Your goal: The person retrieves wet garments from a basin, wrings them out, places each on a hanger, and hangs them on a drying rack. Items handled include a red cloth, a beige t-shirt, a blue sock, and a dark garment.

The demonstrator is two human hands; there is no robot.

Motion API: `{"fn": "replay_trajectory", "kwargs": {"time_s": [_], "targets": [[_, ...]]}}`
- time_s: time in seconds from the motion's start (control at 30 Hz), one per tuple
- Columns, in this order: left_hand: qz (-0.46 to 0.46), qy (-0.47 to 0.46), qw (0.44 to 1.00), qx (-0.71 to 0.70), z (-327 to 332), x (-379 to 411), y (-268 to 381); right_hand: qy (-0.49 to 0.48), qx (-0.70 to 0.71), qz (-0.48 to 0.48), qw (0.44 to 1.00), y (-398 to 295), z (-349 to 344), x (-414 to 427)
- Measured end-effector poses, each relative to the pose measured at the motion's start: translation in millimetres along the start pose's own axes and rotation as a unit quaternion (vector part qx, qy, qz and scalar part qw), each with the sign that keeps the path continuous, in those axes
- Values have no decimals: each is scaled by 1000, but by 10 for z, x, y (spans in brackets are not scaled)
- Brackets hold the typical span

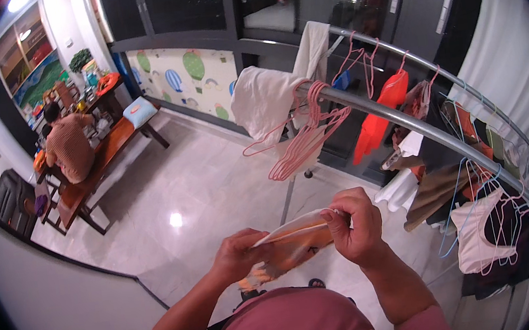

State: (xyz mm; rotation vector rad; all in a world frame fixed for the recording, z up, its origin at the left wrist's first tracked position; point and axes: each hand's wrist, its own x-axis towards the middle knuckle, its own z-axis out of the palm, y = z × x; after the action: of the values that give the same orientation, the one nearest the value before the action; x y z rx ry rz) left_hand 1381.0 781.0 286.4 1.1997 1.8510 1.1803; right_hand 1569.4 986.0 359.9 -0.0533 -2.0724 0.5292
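Note:
An orange and white cloth garment (293,249) hangs between my two hands in front of my torso. My left hand (240,255) grips its left end near the white edge. At the opposite end, the thumb and fingers of my right hand (357,225) pinch the same white edge. The fabric is stretched between them, and its lower part droops towards the floor. Just beyond my hands, a bunch of pink hangers (307,135) hangs from the near metal rail (396,118) of a drying rack. Which kind of garment it is, I cannot tell.
White cloths (261,97) drape over the rack's left end. A red garment (381,112) hangs on the far rail (429,63). More clothes and a white top (480,233) hang at right. A person (71,143) sits on a wooden bench (111,155) at far left. A low wall (75,304) runs at left.

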Motion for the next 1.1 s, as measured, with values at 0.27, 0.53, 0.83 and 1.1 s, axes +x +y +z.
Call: {"fn": "replay_trajectory", "kwargs": {"time_s": [0.27, 0.53, 0.83, 1.1], "targets": [[92, 131, 981, 110, -603, 256, 399, -166, -73, 178, 967, 85, -221, 20], [188, -45, 965, 178, -1214, 223, 739, -328, 71, 232, 913, 279, -269, 357], [59, 104, 966, 230, -2008, -20, 647, -243, -63, 74, 965, 160, 238, 886], [137, 385, 890, 204, -2954, -765, 1210, -190, -88, -117, 971, -579, 88, 2241]]}}
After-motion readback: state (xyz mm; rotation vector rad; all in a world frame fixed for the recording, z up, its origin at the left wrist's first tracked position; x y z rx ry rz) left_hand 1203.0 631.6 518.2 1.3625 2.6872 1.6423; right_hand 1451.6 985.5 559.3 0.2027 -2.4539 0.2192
